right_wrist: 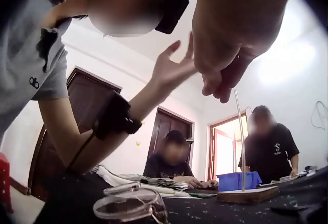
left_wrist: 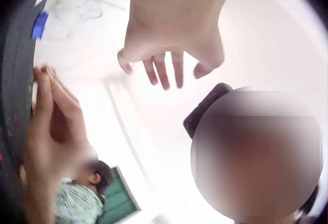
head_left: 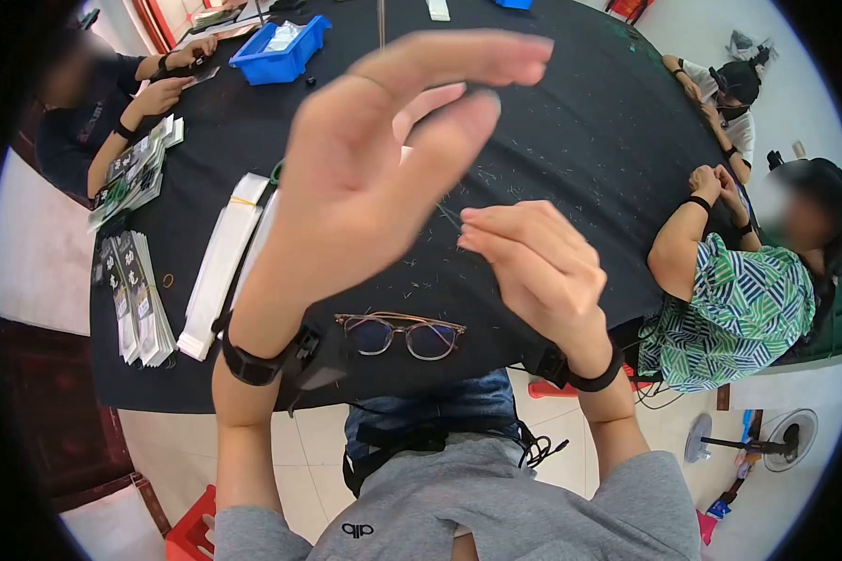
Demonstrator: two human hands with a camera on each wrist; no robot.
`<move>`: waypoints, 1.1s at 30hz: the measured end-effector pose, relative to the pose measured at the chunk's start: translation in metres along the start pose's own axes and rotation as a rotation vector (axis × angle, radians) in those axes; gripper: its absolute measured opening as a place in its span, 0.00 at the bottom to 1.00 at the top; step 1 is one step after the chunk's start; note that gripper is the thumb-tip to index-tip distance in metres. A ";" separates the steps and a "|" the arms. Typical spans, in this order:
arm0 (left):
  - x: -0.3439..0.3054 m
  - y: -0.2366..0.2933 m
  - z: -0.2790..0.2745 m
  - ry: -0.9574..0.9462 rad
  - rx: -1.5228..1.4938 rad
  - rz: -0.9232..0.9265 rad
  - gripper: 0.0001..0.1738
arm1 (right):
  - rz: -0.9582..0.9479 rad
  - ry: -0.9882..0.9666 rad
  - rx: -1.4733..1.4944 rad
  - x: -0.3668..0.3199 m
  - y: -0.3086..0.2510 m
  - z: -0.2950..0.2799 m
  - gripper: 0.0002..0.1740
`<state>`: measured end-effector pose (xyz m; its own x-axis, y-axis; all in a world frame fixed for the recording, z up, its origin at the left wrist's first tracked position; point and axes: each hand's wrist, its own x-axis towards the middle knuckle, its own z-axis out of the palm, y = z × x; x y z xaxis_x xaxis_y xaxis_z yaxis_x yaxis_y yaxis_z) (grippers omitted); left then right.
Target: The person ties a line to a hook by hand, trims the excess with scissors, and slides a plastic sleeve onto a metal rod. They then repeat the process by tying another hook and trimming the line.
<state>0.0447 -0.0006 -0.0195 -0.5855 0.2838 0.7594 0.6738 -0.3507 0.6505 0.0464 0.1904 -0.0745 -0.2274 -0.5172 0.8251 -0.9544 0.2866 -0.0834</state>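
Note:
My left hand [head_left: 346, 178] is raised over the table, blurred, with its fingers extended and the thumb apart; nothing shows in its grasp. In the left wrist view its fingers hang spread. Lower and to the right, my right hand [head_left: 547, 266] has curled fingers, and its thumb and fingertips pinch a thin dark-green thread [head_left: 448, 216]. The thread's far end passes out of sight behind the left hand. Below the hands lies a pair of glasses [head_left: 374, 338] on the black tablecloth [head_left: 552, 122]. A thin upright rod [right_wrist: 240, 142] rises from a wooden base [right_wrist: 248, 195].
Bundled white strips [head_left: 220, 271] lie left of my left forearm, beside stacks of printed cards [head_left: 140, 304]. A blue bin [head_left: 281, 56] stands further back. Short thread scraps dot the cloth. Other people sit around the table, at left and right.

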 end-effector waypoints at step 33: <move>-0.013 -0.008 0.024 -0.071 0.714 -0.106 0.06 | 0.361 -0.069 -0.031 0.020 -0.016 -0.050 0.11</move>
<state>0.0579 0.0194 -0.0339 -0.6496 0.3498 0.6750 0.7593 0.3437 0.5526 0.0672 0.2158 -0.0288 -0.5622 -0.4314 0.7056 -0.8042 0.4841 -0.3447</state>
